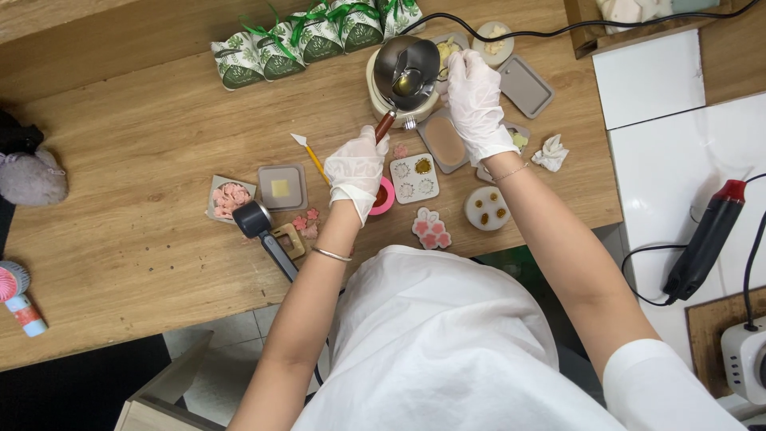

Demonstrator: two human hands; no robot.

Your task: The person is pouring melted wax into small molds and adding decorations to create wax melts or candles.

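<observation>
A long wooden surface [144, 144] runs left to right, its grain pale brown. To the right stands a white counter [678, 152]. Grey tiled floor [231, 335] shows near, evenly lit.

Gift boxes [307, 40], heat gun [706, 239].

Glossy metal pitcher [406, 72], matt wood-grain table [144, 160], thin smooth white gloves [357, 168].
</observation>
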